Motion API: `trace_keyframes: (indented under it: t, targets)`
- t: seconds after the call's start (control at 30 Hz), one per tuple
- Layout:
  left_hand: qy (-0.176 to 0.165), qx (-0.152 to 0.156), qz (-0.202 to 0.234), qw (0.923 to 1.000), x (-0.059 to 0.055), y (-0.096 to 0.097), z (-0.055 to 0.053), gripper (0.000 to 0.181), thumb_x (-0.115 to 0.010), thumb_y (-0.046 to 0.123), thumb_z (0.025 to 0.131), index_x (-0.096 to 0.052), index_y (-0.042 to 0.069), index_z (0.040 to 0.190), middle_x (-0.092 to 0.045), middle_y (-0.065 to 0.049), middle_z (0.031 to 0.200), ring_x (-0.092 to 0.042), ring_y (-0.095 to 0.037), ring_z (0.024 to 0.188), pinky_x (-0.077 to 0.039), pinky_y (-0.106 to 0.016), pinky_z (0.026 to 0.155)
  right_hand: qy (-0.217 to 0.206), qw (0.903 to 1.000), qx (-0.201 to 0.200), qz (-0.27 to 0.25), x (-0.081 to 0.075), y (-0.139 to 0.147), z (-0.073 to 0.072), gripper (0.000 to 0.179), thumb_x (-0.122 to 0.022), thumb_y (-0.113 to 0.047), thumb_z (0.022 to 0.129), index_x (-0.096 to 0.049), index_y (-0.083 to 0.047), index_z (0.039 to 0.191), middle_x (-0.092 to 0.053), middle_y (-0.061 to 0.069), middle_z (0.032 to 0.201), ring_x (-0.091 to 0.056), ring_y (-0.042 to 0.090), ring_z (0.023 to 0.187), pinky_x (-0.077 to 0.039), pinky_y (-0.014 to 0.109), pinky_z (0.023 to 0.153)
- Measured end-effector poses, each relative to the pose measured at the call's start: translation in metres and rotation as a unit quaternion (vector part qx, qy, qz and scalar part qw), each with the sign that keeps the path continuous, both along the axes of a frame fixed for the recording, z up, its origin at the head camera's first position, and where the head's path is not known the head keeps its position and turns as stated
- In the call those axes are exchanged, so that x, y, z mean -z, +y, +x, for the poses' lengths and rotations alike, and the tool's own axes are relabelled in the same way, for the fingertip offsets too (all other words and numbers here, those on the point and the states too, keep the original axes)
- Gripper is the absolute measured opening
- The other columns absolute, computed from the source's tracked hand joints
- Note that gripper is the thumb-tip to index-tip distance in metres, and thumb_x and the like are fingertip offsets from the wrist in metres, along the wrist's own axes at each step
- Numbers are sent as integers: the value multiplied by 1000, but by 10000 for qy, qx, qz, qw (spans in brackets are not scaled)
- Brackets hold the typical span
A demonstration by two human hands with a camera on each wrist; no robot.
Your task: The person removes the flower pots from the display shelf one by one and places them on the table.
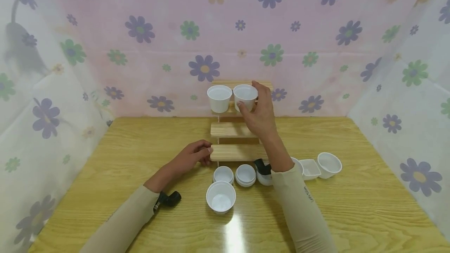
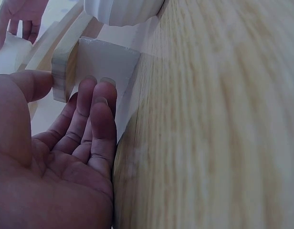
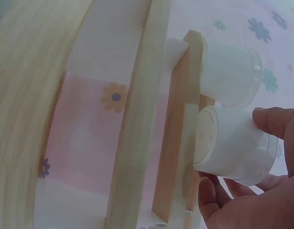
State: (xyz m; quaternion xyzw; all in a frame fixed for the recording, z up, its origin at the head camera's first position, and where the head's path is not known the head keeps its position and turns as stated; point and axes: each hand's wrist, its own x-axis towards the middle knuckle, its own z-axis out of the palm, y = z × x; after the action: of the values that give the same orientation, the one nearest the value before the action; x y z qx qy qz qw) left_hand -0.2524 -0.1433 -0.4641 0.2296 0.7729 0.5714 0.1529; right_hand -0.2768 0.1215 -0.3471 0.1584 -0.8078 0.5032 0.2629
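My right hand [image 1: 261, 115] grips a white cup [image 1: 245, 93], thumb on one side and fingers round the other. In the right wrist view this cup's base [image 3: 206, 136] is against or very near an upper board [image 3: 183, 138]; I cannot tell if it rests there. Close beside it, a similar white cup [image 1: 219, 100] stands on the upper part of the tiered wooden stand [image 1: 239, 152]. At the lowest board's left end is my left hand [image 1: 194, 154]. Its thumb touches the board end [image 2: 65, 71], with curled fingers [image 2: 103, 119] beside the white side support [image 2: 106, 59].
In front of the stand are a larger white cup [image 1: 220, 197] and two small round white bowls, one left [image 1: 223, 175] and one right [image 1: 245, 175]. Further right are a square white dish [image 1: 311, 169] and a white bowl [image 1: 329, 165]. A flowered cloth [image 1: 161, 77] hangs behind the table [image 1: 158, 136].
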Motion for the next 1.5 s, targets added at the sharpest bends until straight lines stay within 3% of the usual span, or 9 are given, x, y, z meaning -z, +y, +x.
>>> trace_keyframes:
  t: [0.23, 0.47, 0.9, 1.5]
  targets:
    - [5, -43, -57, 10000, 0, -2, -1, 30, -52, 24, 114, -60, -1, 128, -69, -12, 97, -71, -27, 87, -59, -36, 80, -3, 9999, 101, -11, -8, 0, 6, 72, -79, -10, 95, -41, 2, 156, -46, 23, 149, -52, 38, 120, -46, 59, 103]
    - [-29, -25, -26, 10000, 0, -1, 1, 31, -51, 24, 114, -60, -2, 128, -68, -11, 97, -71, -28, 88, -59, -36, 81, -131, 9998, 171, 41, -15, 2, 17, 72, -79, -11, 96, -41, -1, 156, -45, 19, 149, -52, 34, 121, -46, 48, 102]
    - [-17, 70, 37, 10000, 1, -2, 0, 31, -51, 24, 114, -59, -1, 131, -68, -13, 98, -71, -29, 89, -59, -38, 82, -9, 9999, -145, 72, -22, 8, 31, 72, -77, -10, 96, -40, 0, 157, -45, 21, 147, -52, 33, 120, -49, 53, 101]
    - [3, 61, -28, 10000, 0, -2, 2, 34, -51, 26, 115, -59, -2, 132, -68, -13, 99, -70, -29, 90, -59, -37, 82, -84, 9988, -269, 408, -27, 12, 52, 70, -80, -13, 92, -45, 0, 151, -49, 18, 143, -53, 30, 118, -49, 44, 95]
